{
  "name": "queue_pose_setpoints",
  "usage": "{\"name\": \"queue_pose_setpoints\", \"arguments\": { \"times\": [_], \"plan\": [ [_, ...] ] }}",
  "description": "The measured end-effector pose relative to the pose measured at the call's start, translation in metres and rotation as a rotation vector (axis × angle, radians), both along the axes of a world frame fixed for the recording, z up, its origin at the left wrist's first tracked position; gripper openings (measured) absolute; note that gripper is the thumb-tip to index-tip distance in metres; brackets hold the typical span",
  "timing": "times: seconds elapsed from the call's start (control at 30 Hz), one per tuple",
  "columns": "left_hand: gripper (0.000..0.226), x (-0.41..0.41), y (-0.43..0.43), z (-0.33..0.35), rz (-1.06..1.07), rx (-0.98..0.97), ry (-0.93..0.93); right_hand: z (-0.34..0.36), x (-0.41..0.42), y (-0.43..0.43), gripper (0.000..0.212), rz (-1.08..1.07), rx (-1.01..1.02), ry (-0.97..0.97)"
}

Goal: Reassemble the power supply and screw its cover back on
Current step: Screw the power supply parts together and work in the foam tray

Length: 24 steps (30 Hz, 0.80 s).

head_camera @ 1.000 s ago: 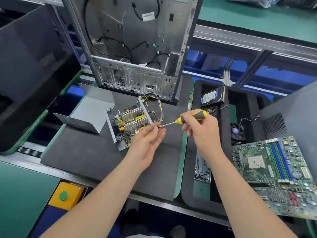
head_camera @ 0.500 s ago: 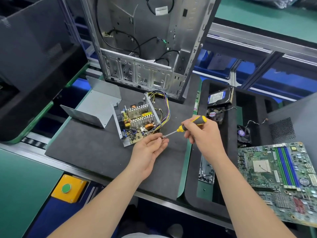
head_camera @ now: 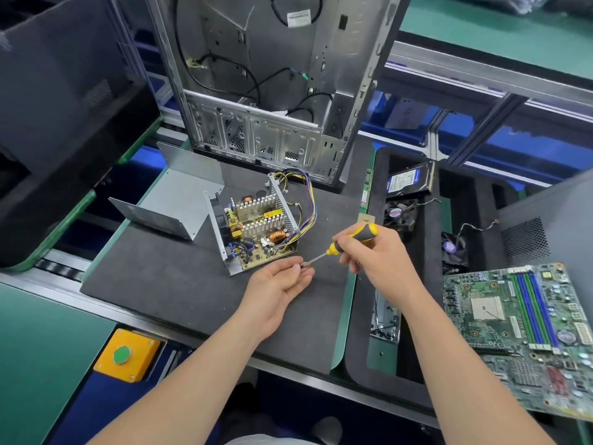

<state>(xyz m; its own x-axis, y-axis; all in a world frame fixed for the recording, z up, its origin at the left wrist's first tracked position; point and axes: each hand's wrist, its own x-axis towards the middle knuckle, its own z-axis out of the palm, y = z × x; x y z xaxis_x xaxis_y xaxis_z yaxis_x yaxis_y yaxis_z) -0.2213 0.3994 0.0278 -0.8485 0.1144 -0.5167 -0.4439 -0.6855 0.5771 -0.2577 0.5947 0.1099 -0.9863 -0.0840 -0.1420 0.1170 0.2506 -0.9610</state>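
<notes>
The opened power supply point(head_camera: 256, 226) sits on the dark mat point(head_camera: 160, 277), its circuit board, heat sinks and coloured wires exposed. Its bent grey metal cover point(head_camera: 175, 200) lies apart, to the left. My right hand point(head_camera: 375, 255) grips a yellow-and-black screwdriver point(head_camera: 356, 236), whose tip points left into my left hand point(head_camera: 279, 284). That hand is palm up just in front of the supply, fingertips pinched at the tip; a small screw may be there, too small to tell.
An empty silver computer case point(head_camera: 272, 91) stands upright behind the supply. A black foam tray point(head_camera: 414, 364) on the right holds a hard drive point(head_camera: 407, 183) and fans. A motherboard point(head_camera: 519, 332) lies at far right. A yellow box with a green button point(head_camera: 126, 354) sits at the front.
Both hands have drawn back slightly from the power supply toward me, staying together at the screwdriver tip. The view has shifted a little.
</notes>
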Motion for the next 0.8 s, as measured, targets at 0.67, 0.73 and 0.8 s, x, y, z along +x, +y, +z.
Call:
{"name": "queue_pose_setpoints", "arguments": {
  "times": [0.67, 0.73, 0.8],
  "plan": [
    [0.022, 0.019, -0.042, 0.016, -0.152, -0.768, 0.076, -0.001, -0.013, -0.031, 0.015, -0.113, -0.131, 0.016],
    [0.017, 0.035, -0.056, 0.023, -0.116, -1.290, 0.378, -0.001, -0.016, -0.035, 0.017, -0.100, -0.150, 0.020],
    [0.016, 0.045, -0.071, 0.034, -0.003, -1.532, 0.651, -0.002, -0.018, -0.040, 0.018, -0.084, -0.156, 0.021]
  ]
}}
